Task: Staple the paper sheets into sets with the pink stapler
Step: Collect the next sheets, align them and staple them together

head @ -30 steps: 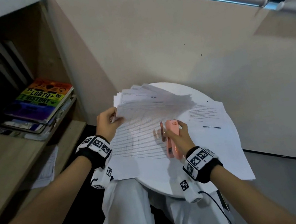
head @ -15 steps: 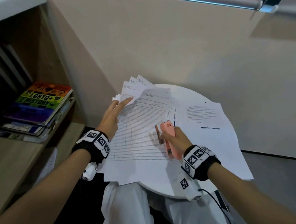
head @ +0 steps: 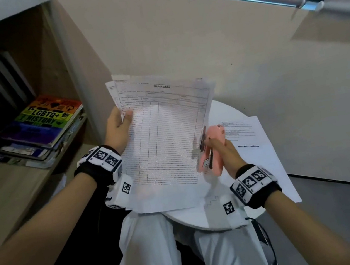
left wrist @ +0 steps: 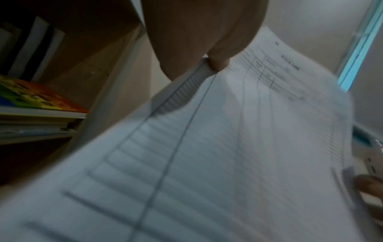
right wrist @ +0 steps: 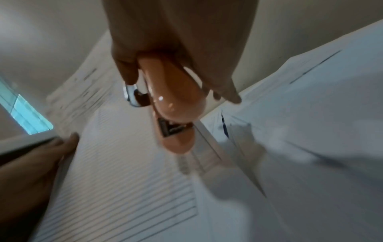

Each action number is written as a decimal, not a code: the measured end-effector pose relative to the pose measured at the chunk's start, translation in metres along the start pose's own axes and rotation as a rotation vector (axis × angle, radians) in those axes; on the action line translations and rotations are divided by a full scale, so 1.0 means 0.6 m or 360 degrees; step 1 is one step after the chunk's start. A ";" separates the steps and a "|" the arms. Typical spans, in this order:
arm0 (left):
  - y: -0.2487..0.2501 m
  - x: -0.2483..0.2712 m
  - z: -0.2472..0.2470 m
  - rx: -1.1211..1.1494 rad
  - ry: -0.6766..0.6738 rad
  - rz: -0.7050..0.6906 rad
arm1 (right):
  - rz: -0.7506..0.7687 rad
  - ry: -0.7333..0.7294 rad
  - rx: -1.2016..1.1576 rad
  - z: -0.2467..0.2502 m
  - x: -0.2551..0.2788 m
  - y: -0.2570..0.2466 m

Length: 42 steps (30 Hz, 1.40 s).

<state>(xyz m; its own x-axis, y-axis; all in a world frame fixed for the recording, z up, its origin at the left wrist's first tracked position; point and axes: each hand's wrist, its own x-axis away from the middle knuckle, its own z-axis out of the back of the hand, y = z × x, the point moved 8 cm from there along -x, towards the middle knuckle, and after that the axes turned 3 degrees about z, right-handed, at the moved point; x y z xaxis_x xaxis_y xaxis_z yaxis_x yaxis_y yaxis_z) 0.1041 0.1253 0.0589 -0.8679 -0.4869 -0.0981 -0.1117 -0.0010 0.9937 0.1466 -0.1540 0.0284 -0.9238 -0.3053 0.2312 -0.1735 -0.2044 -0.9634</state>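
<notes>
While the left hand [head: 118, 127] pinches the paper sheets [head: 165, 134] up above the round table [head: 225, 110], the right hand [head: 222, 150] grips the pink stapler [head: 214, 149] by their right edge.

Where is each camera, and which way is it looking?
Head: on the person's head, looking down at the round table; both forearms, left hand, right hand and white-trousered legs show.
Left wrist: on the left wrist, looking along the hand at the lined sheets it pinches; its palm and thumb show.
Right wrist: on the right wrist, looking along the fingers at the pink stapler.
Shared: both wrist views show the lined sheets, and each catches the other hand.
</notes>
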 end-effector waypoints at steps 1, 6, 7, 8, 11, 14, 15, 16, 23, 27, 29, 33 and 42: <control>0.001 -0.001 -0.002 0.0001 0.0010 0.0038 | -0.0011 -0.0038 -0.0014 0.003 0.005 -0.008; -0.037 0.021 -0.023 -0.0192 -0.0127 0.0315 | -0.0186 0.0055 0.0175 0.055 0.037 -0.029; -0.050 0.033 -0.031 -0.0420 -0.0222 0.0332 | -0.0281 0.0073 0.0278 0.070 0.046 -0.020; -0.064 0.045 -0.040 -0.0630 -0.0314 0.0336 | -0.0383 0.0075 0.0381 0.085 0.054 -0.006; -0.107 0.080 -0.071 -0.0991 -0.0528 0.0329 | -0.0587 0.0088 0.0573 0.112 0.084 0.032; -0.142 0.103 -0.082 -0.1334 -0.0697 0.0323 | -0.0401 0.0294 0.0746 0.125 0.092 0.021; -0.149 0.107 -0.083 -0.1439 -0.0722 0.0303 | -0.0280 0.0381 0.0712 0.123 0.092 0.005; -0.149 0.110 -0.083 -0.1562 -0.0710 0.0265 | -0.0175 0.0428 0.0606 0.114 0.091 -0.011; -0.141 0.120 -0.100 -0.2105 -0.0849 0.0006 | -0.0359 -0.0220 0.0578 -0.053 0.023 -0.006; -0.152 0.117 -0.101 -0.1989 -0.0903 0.0077 | -0.0254 -0.0266 0.0912 -0.128 -0.019 0.027; -0.151 0.118 -0.102 -0.1978 -0.0878 0.0053 | -0.0119 -0.0290 0.1128 -0.154 -0.034 0.030; -0.152 0.123 -0.102 -0.1872 -0.0897 0.0018 | 0.0013 -0.0309 0.1208 -0.178 -0.055 0.032; -0.148 0.118 -0.105 -0.1960 -0.0893 0.0020 | 0.0012 -0.0143 0.1188 -0.174 -0.061 0.061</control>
<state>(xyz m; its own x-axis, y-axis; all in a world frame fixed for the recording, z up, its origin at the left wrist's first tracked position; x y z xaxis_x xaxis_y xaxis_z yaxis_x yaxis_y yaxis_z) 0.0833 0.0359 -0.0327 -0.9777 -0.0734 0.1968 0.1431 -0.9187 0.3682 0.1384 -0.0531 -0.0298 -0.8871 -0.3774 0.2659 0.1398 -0.7685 -0.6244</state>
